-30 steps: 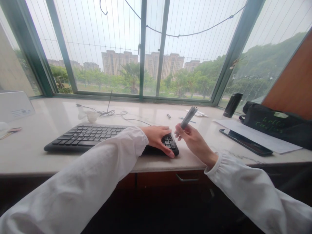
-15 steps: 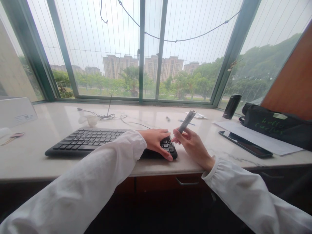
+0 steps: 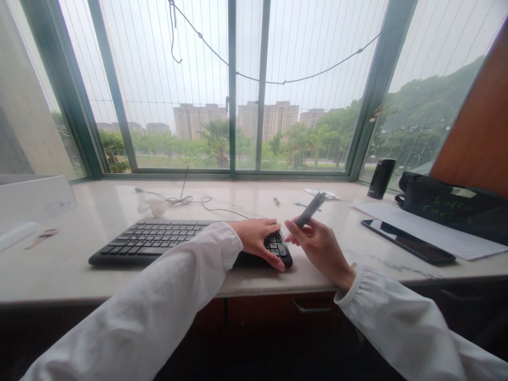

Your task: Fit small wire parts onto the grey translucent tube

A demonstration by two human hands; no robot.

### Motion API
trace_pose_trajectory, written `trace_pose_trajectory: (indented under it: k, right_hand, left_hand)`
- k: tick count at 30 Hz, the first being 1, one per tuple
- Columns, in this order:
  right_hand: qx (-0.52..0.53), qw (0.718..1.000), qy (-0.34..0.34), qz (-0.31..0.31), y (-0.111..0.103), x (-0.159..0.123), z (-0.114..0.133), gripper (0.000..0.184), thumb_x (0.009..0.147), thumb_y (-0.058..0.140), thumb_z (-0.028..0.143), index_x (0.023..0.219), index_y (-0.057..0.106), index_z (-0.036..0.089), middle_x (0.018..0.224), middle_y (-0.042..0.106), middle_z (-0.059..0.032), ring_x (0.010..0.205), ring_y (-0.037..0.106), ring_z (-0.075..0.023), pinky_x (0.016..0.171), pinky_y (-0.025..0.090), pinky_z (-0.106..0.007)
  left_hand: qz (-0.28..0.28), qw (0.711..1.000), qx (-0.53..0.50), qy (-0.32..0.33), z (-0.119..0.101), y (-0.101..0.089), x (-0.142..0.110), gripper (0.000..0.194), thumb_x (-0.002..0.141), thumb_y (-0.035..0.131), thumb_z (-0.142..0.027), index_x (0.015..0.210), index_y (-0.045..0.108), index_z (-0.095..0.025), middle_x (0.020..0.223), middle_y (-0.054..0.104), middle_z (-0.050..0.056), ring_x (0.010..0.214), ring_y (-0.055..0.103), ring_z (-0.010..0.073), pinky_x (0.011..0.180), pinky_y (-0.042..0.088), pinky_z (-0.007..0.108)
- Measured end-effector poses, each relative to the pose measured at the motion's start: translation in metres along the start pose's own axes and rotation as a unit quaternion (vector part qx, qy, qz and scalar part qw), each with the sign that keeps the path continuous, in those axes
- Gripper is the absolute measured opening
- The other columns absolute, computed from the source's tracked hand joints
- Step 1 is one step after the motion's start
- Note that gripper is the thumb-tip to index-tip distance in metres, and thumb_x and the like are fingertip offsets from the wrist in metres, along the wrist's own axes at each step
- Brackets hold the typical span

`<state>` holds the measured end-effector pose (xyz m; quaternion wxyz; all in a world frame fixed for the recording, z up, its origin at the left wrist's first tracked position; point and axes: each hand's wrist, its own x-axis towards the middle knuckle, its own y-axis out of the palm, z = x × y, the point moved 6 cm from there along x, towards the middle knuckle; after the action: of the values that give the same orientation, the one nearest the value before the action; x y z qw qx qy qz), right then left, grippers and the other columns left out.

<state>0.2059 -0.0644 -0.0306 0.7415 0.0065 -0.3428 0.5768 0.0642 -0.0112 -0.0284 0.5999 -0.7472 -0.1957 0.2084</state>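
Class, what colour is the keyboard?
The keyboard is black; the head view shows it best.

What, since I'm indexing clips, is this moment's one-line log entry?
left hand: on keyboard, right end | right hand: holding slim dark object beside keyboard | phone: right of both hands

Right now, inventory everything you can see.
Window: one, green, at back
Cord: one, dark, across window
Buildings: several, beige, outside
Trees: many, green, outside
Countertop: one, whitish, below window
Keyboard: one, black, centre left
Slim object: one, dark grey, right of keyboard
Cable: one, dark, behind keyboard
Cloudy lump: one, whitish, behind keyboard
Packet: one, whitish, near window
Small items: two, grey and bluish, near packet
Cylinder: one, black, by window
Phone: one, black, right
Paper: one, white, by phone
Lettered pouch: one, black, far right
Box: one, white, far left
Stick: one, tan, left
Left hand: one, bare, on keyboard
Right hand: one, bare, around slim object
Sleeves: two, white, foreground
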Motion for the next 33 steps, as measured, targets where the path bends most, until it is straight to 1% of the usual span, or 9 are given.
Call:
trace_pose_trajectory:
  k: [8,14,20,21,23,25,26,29,33]
  right_hand:
    - [0.001,1.000,0.019,0.016,0.000,0.001,-0.003,0.040,0.084,0.059,0.060,0.087,0.064,0.020,0.065,0.073,-0.0033,0.057,0.067,-0.0180,0.053,0.051,-0.026]
    - [-0.028,1.000,-0.004,0.012,-0.001,0.000,0.003,0.037,0.088,0.057,0.056,0.086,0.065,0.021,0.068,0.074,-0.0021,0.063,0.068,-0.0173,0.065,0.051,-0.027]
    - [-0.032,0.999,0.010,0.024,0.000,0.004,-0.004,0.043,0.090,0.051,0.060,0.083,0.064,0.020,0.071,0.073,-0.0034,0.065,0.066,-0.0176,0.067,0.049,-0.029]
    - [-0.034,0.999,0.018,0.029,0.001,0.006,-0.007,0.045,0.090,0.049,0.061,0.083,0.063,0.019,0.071,0.073,-0.0039,0.065,0.065,-0.0176,0.067,0.048,-0.029]
    - [-0.036,0.998,0.027,0.040,0.003,0.008,-0.012,0.047,0.092,0.045,0.061,0.082,0.062,0.019,0.072,0.073,-0.0047,0.065,0.064,-0.0176,0.066,0.048,-0.030]
    - [-0.035,0.998,0.024,0.049,0.005,0.009,-0.014,0.047,0.093,0.043,0.061,0.082,0.062,0.019,0.073,0.073,-0.0051,0.067,0.063,-0.0177,0.068,0.047,-0.030]
    - [-0.033,0.998,0.020,0.051,0.006,0.009,-0.014,0.047,0.093,0.043,0.061,0.081,0.062,0.019,0.073,0.073,-0.0050,0.067,0.063,-0.0176,0.068,0.047,-0.030]
    - [-0.026,0.998,0.005,0.057,0.008,0.009,-0.013,0.047,0.094,0.043,0.059,0.078,0.061,0.019,0.072,0.072,-0.0044,0.066,0.062,-0.0170,0.067,0.046,-0.030]
    - [-0.019,0.998,-0.011,0.058,0.008,0.009,-0.011,0.047,0.094,0.043,0.059,0.076,0.061,0.019,0.071,0.071,-0.0038,0.064,0.062,-0.0162,0.064,0.047,-0.029]
  left_hand:
    - [-0.005,1.000,0.003,0.025,0.002,0.001,0.001,0.119,0.061,0.062,-0.083,0.153,0.026,-0.016,0.160,0.019,0.015,0.144,0.024,0.0368,0.117,0.021,0.043]
    - [0.003,1.000,0.010,0.006,0.001,0.002,0.002,0.121,0.060,0.062,-0.083,0.153,0.026,-0.013,0.160,0.018,0.018,0.145,0.021,0.0373,0.118,0.018,0.045]
    - [-0.003,1.000,-0.004,0.028,0.006,0.001,0.003,0.117,0.062,0.062,-0.082,0.152,0.028,-0.014,0.159,0.021,0.018,0.145,0.021,0.0390,0.118,0.017,0.048]
    - [-0.009,0.999,-0.019,0.041,0.005,-0.002,0.002,0.110,0.068,0.060,-0.080,0.151,0.032,-0.014,0.158,0.025,0.017,0.144,0.025,0.0372,0.117,0.021,0.044]
    - [-0.036,0.995,-0.059,0.076,0.003,-0.009,0.001,0.081,0.085,0.046,-0.071,0.144,0.044,-0.016,0.151,0.041,0.013,0.136,0.040,0.0299,0.111,0.031,0.035]
    - [-0.086,0.988,-0.081,0.100,0.000,-0.017,0.001,0.057,0.098,0.033,-0.057,0.129,0.060,-0.017,0.130,0.060,0.010,0.117,0.056,0.0216,0.099,0.039,0.028]
    - [-0.113,0.985,-0.081,0.102,-0.001,-0.020,0.001,0.051,0.100,0.033,-0.050,0.119,0.066,-0.017,0.117,0.067,0.008,0.106,0.060,0.0187,0.092,0.042,0.025]
    - [-0.162,0.981,-0.064,0.091,-0.002,-0.021,0.004,0.032,0.095,0.050,-0.039,0.097,0.074,-0.017,0.089,0.070,0.004,0.081,0.059,0.0138,0.076,0.042,0.022]
    - [-0.174,0.978,-0.068,0.093,-0.004,-0.017,0.007,0.019,0.087,0.063,-0.033,0.088,0.074,-0.017,0.079,0.067,0.000,0.066,0.051,0.0096,0.065,0.039,0.020]
